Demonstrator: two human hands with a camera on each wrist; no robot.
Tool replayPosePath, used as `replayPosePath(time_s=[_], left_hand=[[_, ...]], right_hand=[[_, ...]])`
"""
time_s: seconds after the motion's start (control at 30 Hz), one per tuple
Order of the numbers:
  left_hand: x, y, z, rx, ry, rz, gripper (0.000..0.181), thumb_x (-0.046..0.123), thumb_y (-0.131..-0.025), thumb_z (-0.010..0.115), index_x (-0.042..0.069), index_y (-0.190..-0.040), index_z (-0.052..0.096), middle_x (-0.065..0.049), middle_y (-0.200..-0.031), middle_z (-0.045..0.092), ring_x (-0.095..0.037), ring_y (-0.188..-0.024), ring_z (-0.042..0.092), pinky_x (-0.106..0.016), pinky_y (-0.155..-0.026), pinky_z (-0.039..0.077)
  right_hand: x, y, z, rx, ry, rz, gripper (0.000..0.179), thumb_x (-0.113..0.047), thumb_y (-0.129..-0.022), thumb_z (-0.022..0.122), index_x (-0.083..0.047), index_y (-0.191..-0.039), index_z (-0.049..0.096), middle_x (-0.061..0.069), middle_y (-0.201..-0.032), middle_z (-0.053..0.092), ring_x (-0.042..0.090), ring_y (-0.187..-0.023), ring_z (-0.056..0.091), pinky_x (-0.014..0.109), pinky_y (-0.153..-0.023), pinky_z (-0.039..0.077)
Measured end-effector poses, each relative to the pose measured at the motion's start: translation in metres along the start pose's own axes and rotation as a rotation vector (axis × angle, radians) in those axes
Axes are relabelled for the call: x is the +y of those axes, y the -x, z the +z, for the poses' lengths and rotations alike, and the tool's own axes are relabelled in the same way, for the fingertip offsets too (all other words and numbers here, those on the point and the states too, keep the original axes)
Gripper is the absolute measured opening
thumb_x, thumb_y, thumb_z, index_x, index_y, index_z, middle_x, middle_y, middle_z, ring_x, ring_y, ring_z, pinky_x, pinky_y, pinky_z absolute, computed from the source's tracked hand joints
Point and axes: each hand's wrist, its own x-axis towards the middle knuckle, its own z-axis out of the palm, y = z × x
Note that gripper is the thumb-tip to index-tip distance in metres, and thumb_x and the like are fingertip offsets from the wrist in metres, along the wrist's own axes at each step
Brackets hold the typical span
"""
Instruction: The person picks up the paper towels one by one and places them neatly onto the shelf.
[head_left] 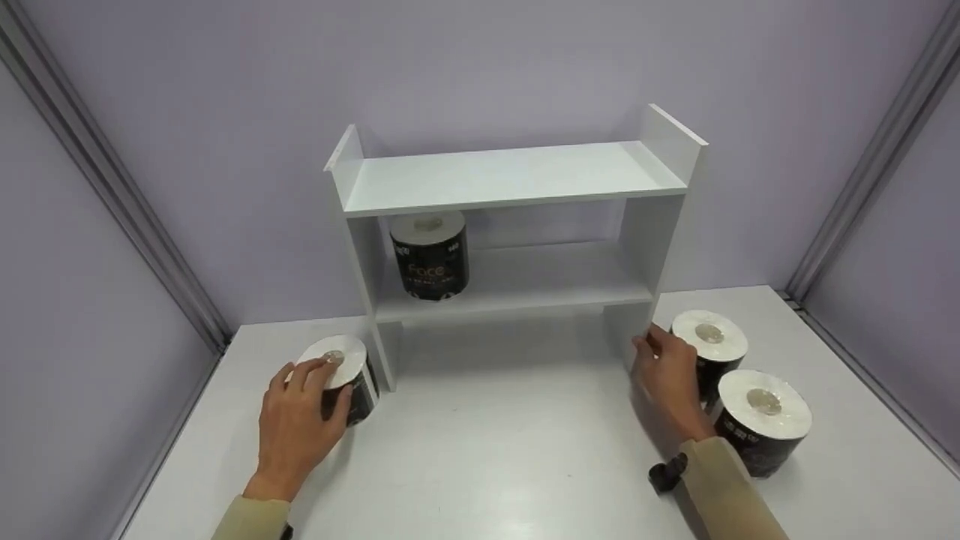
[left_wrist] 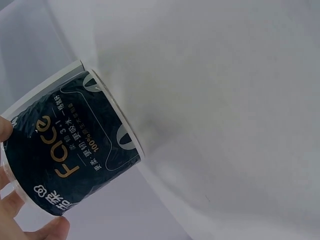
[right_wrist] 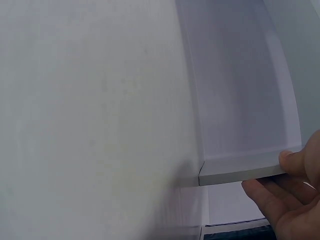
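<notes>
My left hand (head_left: pixel 296 420) grips a toilet paper roll (head_left: pixel 366 394) in a dark wrapper, fingers over its white top and thumb at its side. It stands just left of the white shelf unit (head_left: pixel 517 176). In the left wrist view the wrapper of this roll (left_wrist: pixel 65 145) shows gold "Face" lettering, with fingertips around its top end. My right hand (head_left: pixel 670 382) pinches the front edge of the unit's right side panel low down. The right wrist view shows the thumb and fingers on opposite faces of that panel (right_wrist: pixel 240 175).
A similar roll (head_left: pixel 431 262) stands on the middle shelf at its left end. Two more rolls, a rear one (head_left: pixel 726 339) and a front one (head_left: pixel 784 424), stand on the white table (head_left: pixel 495 465) beside my right forearm. Walls rise behind and at both sides.
</notes>
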Motion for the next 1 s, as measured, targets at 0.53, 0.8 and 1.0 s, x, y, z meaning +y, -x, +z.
replayPosePath(time_s=[0.53, 0.8, 1.0], left_hand=[[-0.0015, 0.0068, 0.0046, -0.018, 0.043, -0.031, 0.050, 0.019, -0.088, 0.088, 0.004, -0.133, 0.071, -0.020, -0.128, 0.067, -0.049, -0.114, 0.068, -0.062, -0.084, 0.061], [0.0001, 0.0052, 0.0048, -0.028, 0.078, -0.057, 0.054, 0.017, -0.085, 0.091, 0.002, -0.133, 0.070, -0.021, -0.129, 0.065, -0.050, -0.115, 0.066, -0.063, -0.081, 0.062], [0.0023, 0.0027, 0.0048, -0.036, 0.087, -0.071, 0.052, 0.016, -0.085, 0.092, 0.003, -0.131, 0.071, -0.020, -0.129, 0.065, -0.050, -0.116, 0.066, -0.062, -0.080, 0.062]], right_hand=[[-0.0004, 0.0028, 0.0025, -0.009, -0.001, 0.001, 0.015, -0.001, -0.104, 0.065, 0.005, -0.093, 0.073, 0.023, -0.097, 0.079, 0.040, -0.099, 0.078, 0.054, -0.086, 0.061], [-0.0006, 0.0027, 0.0006, -0.036, -0.031, 0.047, 0.016, -0.004, -0.106, 0.063, 0.005, -0.110, 0.076, 0.024, -0.108, 0.078, 0.042, -0.111, 0.075, 0.055, -0.094, 0.061], [-0.0009, 0.0027, -0.0015, -0.029, -0.028, 0.053, 0.015, -0.002, -0.105, 0.064, 0.004, -0.111, 0.076, 0.025, -0.111, 0.078, 0.043, -0.114, 0.075, 0.056, -0.097, 0.061]])
